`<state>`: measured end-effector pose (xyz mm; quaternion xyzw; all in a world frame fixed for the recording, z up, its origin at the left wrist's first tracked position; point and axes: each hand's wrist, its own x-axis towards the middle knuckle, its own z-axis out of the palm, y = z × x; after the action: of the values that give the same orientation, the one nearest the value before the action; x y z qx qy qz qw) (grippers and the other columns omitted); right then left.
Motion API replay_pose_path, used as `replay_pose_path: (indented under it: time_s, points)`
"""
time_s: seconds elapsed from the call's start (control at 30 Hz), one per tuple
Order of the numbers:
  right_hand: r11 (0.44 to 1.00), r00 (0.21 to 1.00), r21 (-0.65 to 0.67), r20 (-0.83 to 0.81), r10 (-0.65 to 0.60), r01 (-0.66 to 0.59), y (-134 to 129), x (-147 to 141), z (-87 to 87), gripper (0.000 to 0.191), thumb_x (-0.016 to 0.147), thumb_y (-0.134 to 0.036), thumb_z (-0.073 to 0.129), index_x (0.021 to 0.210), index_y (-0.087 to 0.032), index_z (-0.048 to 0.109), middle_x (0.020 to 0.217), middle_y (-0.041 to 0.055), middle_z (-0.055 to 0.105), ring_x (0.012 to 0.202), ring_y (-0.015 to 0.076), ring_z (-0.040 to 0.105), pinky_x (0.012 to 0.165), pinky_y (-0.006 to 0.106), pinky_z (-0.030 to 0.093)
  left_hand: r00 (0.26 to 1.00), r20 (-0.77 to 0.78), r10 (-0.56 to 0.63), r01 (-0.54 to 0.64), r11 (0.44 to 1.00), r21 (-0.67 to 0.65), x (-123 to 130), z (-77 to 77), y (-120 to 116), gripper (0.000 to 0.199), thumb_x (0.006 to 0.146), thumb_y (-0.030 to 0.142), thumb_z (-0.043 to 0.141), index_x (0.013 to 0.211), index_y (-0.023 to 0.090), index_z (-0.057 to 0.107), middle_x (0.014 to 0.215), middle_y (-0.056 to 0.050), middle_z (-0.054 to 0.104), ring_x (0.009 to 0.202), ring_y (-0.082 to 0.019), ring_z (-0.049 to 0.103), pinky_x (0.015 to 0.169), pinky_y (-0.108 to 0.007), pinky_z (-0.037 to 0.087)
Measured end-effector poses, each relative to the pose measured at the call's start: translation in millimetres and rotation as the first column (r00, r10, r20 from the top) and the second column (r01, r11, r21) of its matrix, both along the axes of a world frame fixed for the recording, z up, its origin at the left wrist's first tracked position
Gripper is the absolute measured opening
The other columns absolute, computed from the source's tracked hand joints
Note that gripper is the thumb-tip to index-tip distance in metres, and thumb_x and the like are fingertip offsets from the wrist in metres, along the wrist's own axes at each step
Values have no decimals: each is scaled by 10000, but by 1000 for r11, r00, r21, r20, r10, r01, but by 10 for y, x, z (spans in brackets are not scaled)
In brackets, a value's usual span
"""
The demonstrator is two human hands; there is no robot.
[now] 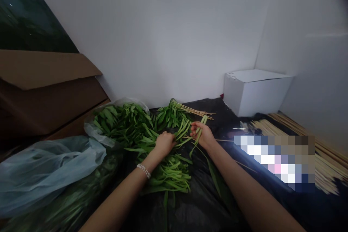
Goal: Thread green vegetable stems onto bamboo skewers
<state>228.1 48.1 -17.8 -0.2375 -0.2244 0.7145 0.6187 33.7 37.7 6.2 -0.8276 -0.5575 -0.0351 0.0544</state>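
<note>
Left hand (164,143) closes over slender green leafy stems (183,133); right hand (201,134) pinches a narrow bunch. They look soft and light, best held low on the stalks.

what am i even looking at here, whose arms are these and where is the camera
No machine here: these are one person's own bare arms, filmed by a camera worn on their head, looking forward and down. This is the only picture. The left hand, wearing a bracelet, and the right hand both hold leafy green stalks. More stalks lie heaped on a black plastic sheet. To the left are a pale blue plastic bag and a cardboard box. To the right are thin wooden skewers and a white box.
</note>
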Motion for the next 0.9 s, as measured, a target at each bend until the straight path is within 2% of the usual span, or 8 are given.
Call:
replay_pose_path:
  time_s: [0.1,0.27,0.33,0.4,0.5,0.67,0.77,0.9]
  points:
    - [1000,1000,-13,5,-9,9,5,-11,17,30,709,-208,605,693,-182,608,526,-7,601,413,99,464,463,247,458,1000,-8,30,-30,999,19,-32,9,18,126,823,253,625,842,214,744,868,-91,718,921,-240,635,748,-299,471]
    - [1000,997,24,70,-7,6,-16,-38,52,42,675,-204,634,692,-166,636,445,-49,498,334,52,312,342,189,277,967,224,124,-167,969,182,-240,354,34,262,922,322,486,1009,232,716,994,-77,733,912,-232,658,741,-301,470]
    - [999,992,53,126,3,-10,-48,-58,71,107,656,-223,683,736,-155,663,424,-75,450,318,30,232,315,177,152,919,384,92,-200,947,252,-296,488,6,264,927,331,485,1044,228,698,1009,-64,738,892,-222,669,738,-290,471]
    - [996,985,82,175,9,-24,-98,-93,97,204,645,-272,740,793,-144,683,456,-77,471,320,16,223,312,174,102,899,437,-24,-130,939,319,-293,555,-60,249,929,325,497,1051,219,687,1024,-60,734,907,-207,665,771,-282,467]
    - [990,979,134,205,17,-46,-182,-166,142,307,634,-376,791,795,-139,680,536,-54,540,324,0,252,309,170,104,938,292,-188,57,913,405,-190,531,-207,231,941,307,498,1036,211,686,980,-65,723,907,-198,643,801,-298,439]
    - [988,975,157,220,-28,-7,-230,-250,163,339,615,-387,809,594,-155,562,470,-67,492,314,-1,252,302,169,120,964,7,-267,238,869,433,-60,409,-396,251,972,282,449,1089,231,664,897,-53,705,880,-197,609,810,-340,372]
    - [991,976,130,207,-63,36,-191,-234,139,286,603,-337,785,627,-157,565,540,-40,568,316,1,279,298,167,130,973,-12,-229,213,882,422,-153,382,-432,335,927,256,531,1256,224,579,987,-66,704,932,-219,613,842,-361,363]
    - [986,968,102,199,-154,135,-121,-167,109,257,576,-311,755,648,-169,554,605,-24,608,327,13,330,293,161,137,998,15,-59,49,929,368,-439,353,-468,605,801,375,689,1351,199,508,1022,-106,710,992,-286,613,843,-402,378]
